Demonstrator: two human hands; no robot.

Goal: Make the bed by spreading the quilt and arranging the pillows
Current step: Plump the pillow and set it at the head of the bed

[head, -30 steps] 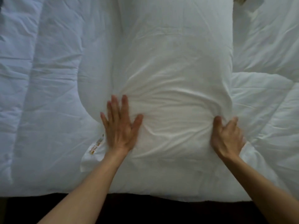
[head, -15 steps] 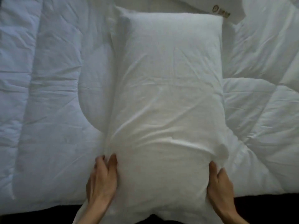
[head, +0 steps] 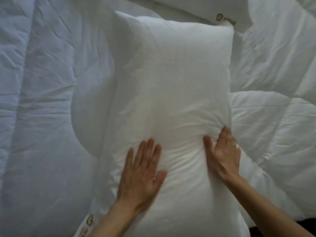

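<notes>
Centre frame: pillow [head: 171, 103] lies on the quilt [head: 42, 117], long axis running bottom to top of frame, far short end pointing at the upper edge near a second pillow [head: 196, 7]. Your left hand [head: 142, 175] is flat and released, palm pressing the lower left. Your right hand [head: 224, 154] is pinching fabric at the lower right edge. Risk: uneven push skews the pillow off axis, or that pinch drags the case and leaves creases. The quilt at right looks rumpled.

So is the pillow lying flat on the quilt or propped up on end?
Flat. The pillow lies lengthwise on the quilt, left hand pressed open on top, right hand bunching its edge.
</notes>
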